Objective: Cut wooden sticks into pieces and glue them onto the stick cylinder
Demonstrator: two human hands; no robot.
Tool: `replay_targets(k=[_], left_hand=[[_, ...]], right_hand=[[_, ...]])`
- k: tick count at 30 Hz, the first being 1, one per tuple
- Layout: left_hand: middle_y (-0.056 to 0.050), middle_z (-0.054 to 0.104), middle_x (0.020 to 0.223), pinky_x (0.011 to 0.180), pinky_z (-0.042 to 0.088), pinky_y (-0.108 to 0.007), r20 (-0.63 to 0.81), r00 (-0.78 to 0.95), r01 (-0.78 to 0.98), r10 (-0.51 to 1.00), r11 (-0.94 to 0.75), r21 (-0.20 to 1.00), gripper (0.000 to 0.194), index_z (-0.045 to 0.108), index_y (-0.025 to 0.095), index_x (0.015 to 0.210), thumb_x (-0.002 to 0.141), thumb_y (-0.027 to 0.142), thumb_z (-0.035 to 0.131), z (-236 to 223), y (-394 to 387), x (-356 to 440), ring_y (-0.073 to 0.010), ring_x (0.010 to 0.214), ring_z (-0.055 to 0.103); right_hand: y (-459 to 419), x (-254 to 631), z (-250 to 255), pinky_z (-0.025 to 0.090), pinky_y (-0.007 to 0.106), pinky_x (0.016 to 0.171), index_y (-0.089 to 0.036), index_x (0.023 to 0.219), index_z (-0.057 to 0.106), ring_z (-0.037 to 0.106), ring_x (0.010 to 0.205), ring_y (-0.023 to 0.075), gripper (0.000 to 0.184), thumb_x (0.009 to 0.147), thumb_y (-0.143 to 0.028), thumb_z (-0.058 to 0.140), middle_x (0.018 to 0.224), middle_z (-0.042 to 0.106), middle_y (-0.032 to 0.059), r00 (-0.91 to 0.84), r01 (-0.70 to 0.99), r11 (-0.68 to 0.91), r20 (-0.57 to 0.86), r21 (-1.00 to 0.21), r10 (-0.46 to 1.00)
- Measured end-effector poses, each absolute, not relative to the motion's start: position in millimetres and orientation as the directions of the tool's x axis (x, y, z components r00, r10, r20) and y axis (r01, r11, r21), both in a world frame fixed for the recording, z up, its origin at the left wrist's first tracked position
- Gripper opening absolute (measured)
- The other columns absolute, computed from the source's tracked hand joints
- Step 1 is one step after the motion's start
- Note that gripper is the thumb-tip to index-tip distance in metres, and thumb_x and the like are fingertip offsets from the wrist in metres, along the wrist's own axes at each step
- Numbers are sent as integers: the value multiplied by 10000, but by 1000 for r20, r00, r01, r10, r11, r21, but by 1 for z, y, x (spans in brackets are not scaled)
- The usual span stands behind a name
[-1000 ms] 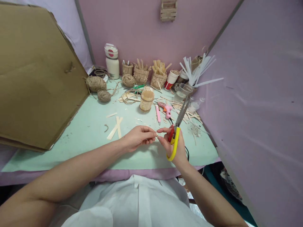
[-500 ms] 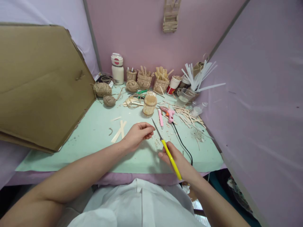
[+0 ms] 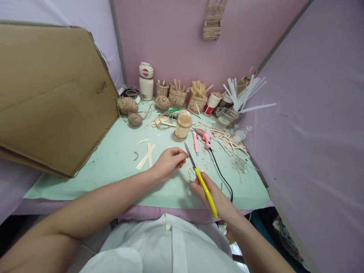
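Observation:
My right hand (image 3: 209,189) is wrapped around a pair of scissors (image 3: 205,189) with yellow handles, blades pointing up and away from me. At the blade tips, my left hand (image 3: 170,163) is closed with thumb and fingertips pinched; whatever is between them is too small to make out. Just beyond the hands stands a small wooden barrel-shaped cup (image 3: 183,126). Left of my left hand, pale flat wooden strips (image 3: 146,157) lie crossed on the green cloth. A pink cutter (image 3: 195,143) and a pink glue gun (image 3: 207,138) rest beyond the scissors.
A large cardboard sheet (image 3: 57,98) leans at the left. Balls of twine (image 3: 127,105), a white bottle (image 3: 146,83) and baskets of sticks (image 3: 197,100) line the back. Thin wood strips (image 3: 229,142) are scattered at right; the glue gun's black cord (image 3: 220,170) runs toward the front edge.
The camera view has shifted slightly, so the tabletop things appear farther right. The scissors' blades and my left fingertips are closer together, and the blades look slightly more parted.

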State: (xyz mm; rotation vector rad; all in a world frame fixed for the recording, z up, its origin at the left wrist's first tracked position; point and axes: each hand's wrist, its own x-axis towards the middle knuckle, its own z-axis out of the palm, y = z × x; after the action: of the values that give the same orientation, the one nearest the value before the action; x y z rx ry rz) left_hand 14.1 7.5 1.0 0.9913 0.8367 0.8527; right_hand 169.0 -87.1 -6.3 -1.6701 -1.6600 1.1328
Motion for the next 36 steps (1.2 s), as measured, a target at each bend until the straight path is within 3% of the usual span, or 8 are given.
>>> replay_targets(k=[11,36], left_hand=[[43,467,533,492,273,-207,-152,396,-226,905,257,940,141,524,152,627,667,266,596,-3,6,15,-58,496,385],[54,453,490,480,270,-206,-126,365,-232,923,221,947,75,510,153,592,636,190,559,-7,6,17,-57,472,367]], right_hand=[[-87,171,-12,324,244,564,-208,833,377,354,611,114,240,845,-424,480,710,390,-44,-129,563,-104,-212,-820,969],[-88,168,-2,344,267,598,-203,861,373,370,647,126,356,854,-557,407,741,395,-30,-157,585,-127,-266,-801,951]])
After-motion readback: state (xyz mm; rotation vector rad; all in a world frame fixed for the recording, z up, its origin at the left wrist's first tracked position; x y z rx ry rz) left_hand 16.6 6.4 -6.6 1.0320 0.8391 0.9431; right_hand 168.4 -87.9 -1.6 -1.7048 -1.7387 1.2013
